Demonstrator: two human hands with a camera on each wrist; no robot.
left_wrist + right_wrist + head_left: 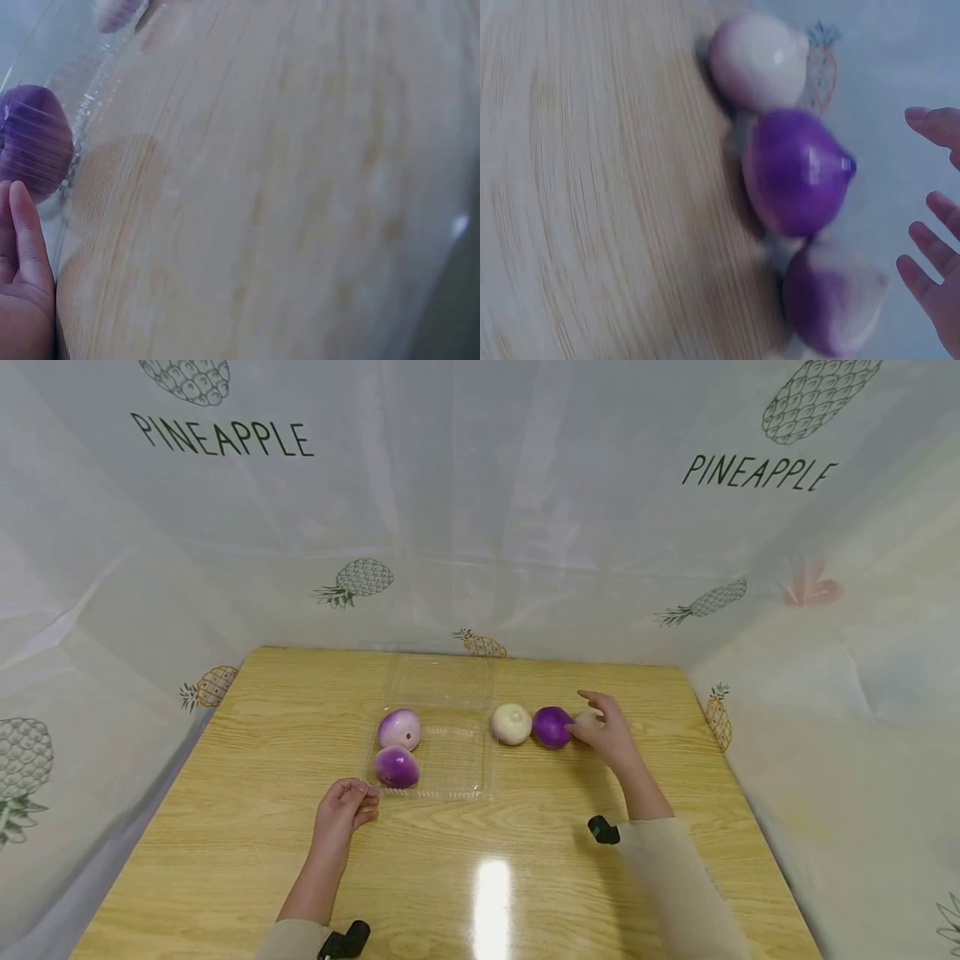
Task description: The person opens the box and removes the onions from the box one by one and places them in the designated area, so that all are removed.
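Observation:
A clear plastic clamshell box (450, 793) lies with its lid folded back. Two onions are in its left side: a pale purple onion (400, 729) behind and a darker purple onion (397, 767) in front. My left hand (345, 810) is at the box's front left corner, two fingers (28, 232) extended beside its wall; whether they touch it I cannot tell. To the right of the box stand a whitish onion (512, 724), a deep purple onion (552, 727) and a pale onion (588, 720) partly hidden by my right hand (607, 735). That hand is over the row's right end, fingers spread, holding nothing.
A wooden table (427, 860) carries everything. Behind and at both sides hangs a pale curtain (495, 527) printed with pineapples, close to the table's edges. Small dark cameras are strapped near both wrists, the right one (602, 830) above the table.

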